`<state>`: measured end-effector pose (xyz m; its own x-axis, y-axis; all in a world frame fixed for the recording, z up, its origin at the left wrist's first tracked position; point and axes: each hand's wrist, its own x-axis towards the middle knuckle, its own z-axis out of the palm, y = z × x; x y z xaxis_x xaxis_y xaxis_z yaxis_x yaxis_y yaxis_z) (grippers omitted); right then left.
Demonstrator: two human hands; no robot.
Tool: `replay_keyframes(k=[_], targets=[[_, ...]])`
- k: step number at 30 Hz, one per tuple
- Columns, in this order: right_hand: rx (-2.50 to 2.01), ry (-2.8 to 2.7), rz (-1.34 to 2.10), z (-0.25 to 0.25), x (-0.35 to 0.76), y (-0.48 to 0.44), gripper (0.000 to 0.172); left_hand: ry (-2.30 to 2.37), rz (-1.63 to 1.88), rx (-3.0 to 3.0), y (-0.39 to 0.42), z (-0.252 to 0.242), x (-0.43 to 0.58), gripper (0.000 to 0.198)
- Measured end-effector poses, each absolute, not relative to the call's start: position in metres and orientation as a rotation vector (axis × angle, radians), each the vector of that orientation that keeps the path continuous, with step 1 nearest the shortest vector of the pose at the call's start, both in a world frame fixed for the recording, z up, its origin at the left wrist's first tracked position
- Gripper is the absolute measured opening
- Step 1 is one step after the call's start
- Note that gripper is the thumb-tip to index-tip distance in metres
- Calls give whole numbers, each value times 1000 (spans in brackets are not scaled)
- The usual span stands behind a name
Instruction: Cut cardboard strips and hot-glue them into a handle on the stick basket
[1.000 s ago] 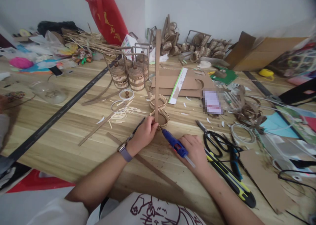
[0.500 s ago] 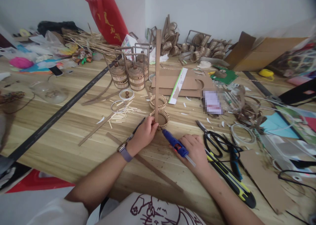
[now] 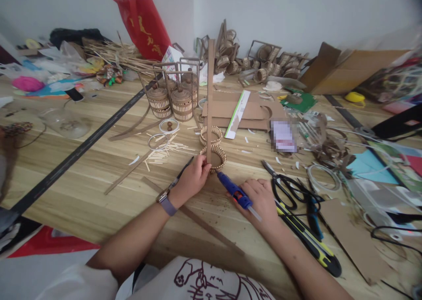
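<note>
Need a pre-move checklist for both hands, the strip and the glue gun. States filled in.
1. Left hand grips brown strip: ok.
2. Right hand holds blue glue gun: ok.
3. Glue stick showing at the gun's rear: ok.
4. Strip's lower end seated against the near slatted ring: cannot tell, fingers hide it.
5. Nozzle touching that ring: cannot tell; the tip is right by its near edge.
6. Space right of the right hand free: not ok, black scissors and yellow-black cutter lie close by.
</note>
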<state>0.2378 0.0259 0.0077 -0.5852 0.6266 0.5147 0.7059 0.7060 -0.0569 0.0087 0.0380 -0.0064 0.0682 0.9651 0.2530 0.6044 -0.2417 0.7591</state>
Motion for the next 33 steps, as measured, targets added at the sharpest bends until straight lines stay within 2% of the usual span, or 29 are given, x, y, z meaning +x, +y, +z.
replay_keyframes(k=[15, 17, 20, 23, 26, 29, 33], targets=[[-1059, -2421, -264, 4, 244, 26, 13, 1551, 1054, 1900, 39, -9, 9, 12], [-1149, -2341, -91, 6, 249, 28, 15, 1551, 1054, 1901, 40, -9, 8, 11], [-1357, -1990, 350, 17, 258, 33, 24, 1552, 1053, 1905, 40, -10, 8, 9], [-1398, -1611, 944, 35, 265, 41, 27, 1547, 1060, 1912, 40, -11, 8, 10], [-1284, -1281, 1521, 51, 270, 45, 46, 1542, 1079, 1912, 40, -11, 8, 10], [-1266, -1208, 1562, 53, 271, 47, 58, 1542, 1103, 1909, 40, -9, 8, 9], [-1223, -1199, 1503, 40, 271, 52, 55, 1549, 1130, 1913, 38, -4, 8, 11]])
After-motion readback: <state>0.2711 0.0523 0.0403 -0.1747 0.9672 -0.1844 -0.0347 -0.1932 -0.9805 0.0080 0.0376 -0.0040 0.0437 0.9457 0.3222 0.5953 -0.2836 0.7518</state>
